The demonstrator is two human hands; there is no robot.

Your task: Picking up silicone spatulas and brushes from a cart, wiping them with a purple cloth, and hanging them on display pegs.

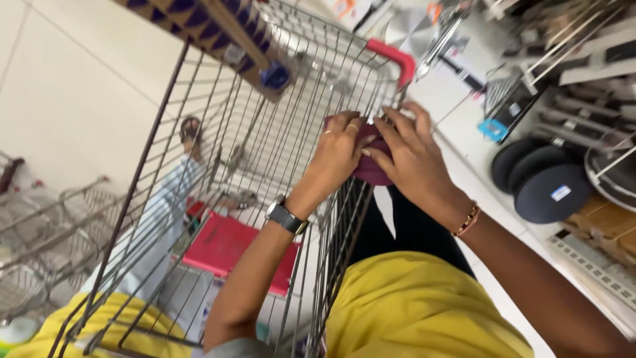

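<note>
While the head camera looks steeply down, both hands meet on a small dark maroon pouch [371,169] pressed against the near end wall of a wire shopping cart [265,126], just below the cart's red handle [392,56]. The left hand [338,156], with a ring on one finger and a dark wristwatch [286,217] on the wrist, reaches from inside the cart's basket and curls its fingers over the pouch's top left part. The right hand [414,156], with a beaded bracelet [468,220] on the wrist, comes from outside the cart and covers the pouch's right side, fingers spread across it. Each grip is narrow and closed on the pouch, so the pouch lies between the two palms, only its middle and lower edge showing. Its long axis seems to run roughly along the cart's end wall, though most of it is hidden. Both hands touch it; neither is clearly the nearer.

Inside the cart, well below the pouch, lies a flat red package [232,248]. A long box with a dark blue pattern [205,30] rests across the cart's far rim. Right of the cart, store shelves hold round dark pans [550,189]. Yellow clothing [411,311] shows beneath the cart's near end.
</note>
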